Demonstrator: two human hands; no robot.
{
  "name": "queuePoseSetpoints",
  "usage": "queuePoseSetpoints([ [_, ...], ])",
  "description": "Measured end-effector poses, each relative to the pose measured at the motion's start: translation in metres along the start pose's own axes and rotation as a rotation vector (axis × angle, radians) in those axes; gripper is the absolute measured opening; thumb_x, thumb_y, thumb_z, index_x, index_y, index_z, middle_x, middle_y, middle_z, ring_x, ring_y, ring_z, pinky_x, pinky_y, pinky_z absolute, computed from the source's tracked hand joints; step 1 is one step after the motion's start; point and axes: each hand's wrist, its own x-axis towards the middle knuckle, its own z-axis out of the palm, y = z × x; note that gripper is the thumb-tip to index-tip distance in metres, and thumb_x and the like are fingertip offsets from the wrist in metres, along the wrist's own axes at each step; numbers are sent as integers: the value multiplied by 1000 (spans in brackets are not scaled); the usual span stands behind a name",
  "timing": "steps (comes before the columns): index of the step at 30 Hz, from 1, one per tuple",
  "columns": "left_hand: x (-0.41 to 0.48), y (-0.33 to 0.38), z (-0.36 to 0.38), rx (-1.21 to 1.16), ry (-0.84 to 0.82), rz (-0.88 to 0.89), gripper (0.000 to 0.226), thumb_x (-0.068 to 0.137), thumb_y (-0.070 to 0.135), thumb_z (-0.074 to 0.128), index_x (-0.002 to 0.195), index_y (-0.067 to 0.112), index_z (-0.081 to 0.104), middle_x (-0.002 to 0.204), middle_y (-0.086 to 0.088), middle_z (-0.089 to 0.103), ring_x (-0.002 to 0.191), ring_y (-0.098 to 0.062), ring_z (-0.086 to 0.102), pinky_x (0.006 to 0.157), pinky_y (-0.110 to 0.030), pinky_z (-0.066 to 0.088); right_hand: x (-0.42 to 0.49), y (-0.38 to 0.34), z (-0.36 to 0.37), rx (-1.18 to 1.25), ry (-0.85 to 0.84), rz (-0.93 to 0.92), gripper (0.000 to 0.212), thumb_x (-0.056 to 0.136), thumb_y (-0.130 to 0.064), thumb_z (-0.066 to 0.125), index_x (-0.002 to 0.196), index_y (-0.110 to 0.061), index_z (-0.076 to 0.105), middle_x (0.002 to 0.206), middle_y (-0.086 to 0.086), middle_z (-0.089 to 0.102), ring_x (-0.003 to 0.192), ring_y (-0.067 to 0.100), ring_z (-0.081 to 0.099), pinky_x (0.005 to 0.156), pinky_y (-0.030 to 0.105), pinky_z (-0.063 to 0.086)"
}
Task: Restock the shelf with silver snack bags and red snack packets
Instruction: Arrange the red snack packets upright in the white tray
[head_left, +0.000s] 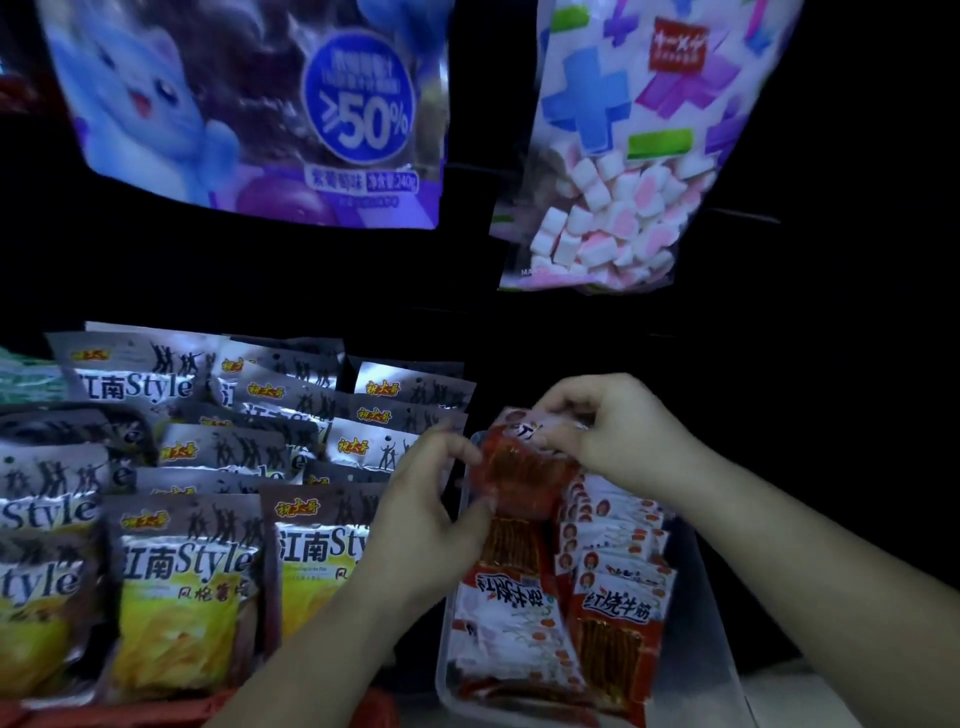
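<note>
both hands on one red snack packet (519, 473). left hand (421, 499) fingers pinch its left edge, right hand (613, 431) fingers curl over its far top edge, so the packet sits between the two sets of fingers. long axis runs roughly away from the person, far end tipped up. clear tray (717, 623) with rows of red packets (618, 613) is just below the fingers. silver snack bags (187, 561) lie left of the left fingers. likely next: lower it into the tray's far-left gap, both hands equally near.
</note>
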Motion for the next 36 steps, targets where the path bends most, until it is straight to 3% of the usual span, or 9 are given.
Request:
queuePoseSetpoints([
  [3, -14, 26, -7, -94, -74, -18, 34, 93, 1, 70, 99, 29, 51, 99, 10, 71, 83, -14, 73, 65, -32, 62, -31, -41, -22, 179, -33, 28, 16, 86, -21, 82, 98, -24, 71, 83, -2, 75, 78, 4, 72, 71, 23, 58],
  [7, -34, 53, -11, -232, 30, 31, 33, 92, -4, 69, 103, 24, 56, 87, 4, 74, 83, -16, 70, 67, -30, 59, -72, -63, -27, 354, 237, 201, 55, 84, -39, 80, 134, -37, 56, 110, -5, 68, 98, 8, 70, 88, 36, 58],
  [11, -55, 71, -12, -431, 24, -25, 43, 95, 4, 69, 125, 34, 61, 111, -4, 75, 108, -24, 71, 86, -40, 61, -112, -81, -20, 588, 180, 367, 91, 80, -30, 87, 149, -56, 35, 126, -4, 67, 109, 15, 70, 96, 45, 58],
  [14, -67, 79, -11, -318, 37, 25, 53, 96, 18, 70, 133, 53, 55, 140, 13, 60, 130, -11, 58, 102, -37, 54, -128, -96, -8, 641, 210, 322, 89, 88, -8, 79, 147, -60, 36, 119, -2, 74, 107, 13, 72, 91, 40, 62],
  [20, -87, 95, -10, -390, -157, 8, 98, 93, 0, 70, 155, 51, 14, 115, 19, 70, 96, -20, 74, 63, -38, 60, -145, -92, -1, 569, 422, 247, 78, 90, -5, 75, 144, -51, 44, 120, -3, 73, 114, 9, 68, 88, 34, 62],
  [24, -86, 91, -6, -353, -25, 45, 79, 92, -3, 69, 149, 42, 39, 107, 9, 74, 89, -16, 74, 60, -31, 58, -147, -90, -3, 612, 359, 263, 77, 90, 3, 73, 148, -37, 42, 106, -6, 76, 98, -3, 70, 73, 15, 57],
  [27, -85, 83, -2, -354, 20, -18, 74, 91, 1, 72, 142, 47, 44, 111, 5, 72, 93, -15, 73, 65, -33, 62, -147, -88, -3, 563, 312, 277, 74, 90, 5, 72, 139, -44, 48, 122, -7, 69, 111, 1, 67, 88, 20, 58],
  [31, -88, 83, -3, 153, 119, 132, 64, 92, 22, 75, 131, 60, 42, 118, 35, 45, 109, 27, 44, 79, -3, 43, -144, -86, 1, 503, 307, 279, 67, 91, 2, 72, 135, -46, 54, 125, -4, 65, 116, 8, 64, 87, 24, 60],
  [36, -86, 91, 10, -77, 26, 184, 60, 97, 27, 69, 147, 48, 46, 129, 21, 57, 110, -3, 65, 89, -29, 59, -145, -85, 1, 560, 252, 199, 75, 95, 5, 65, 142, -48, 41, 101, -4, 77, 101, 6, 71, 82, 18, 57],
])
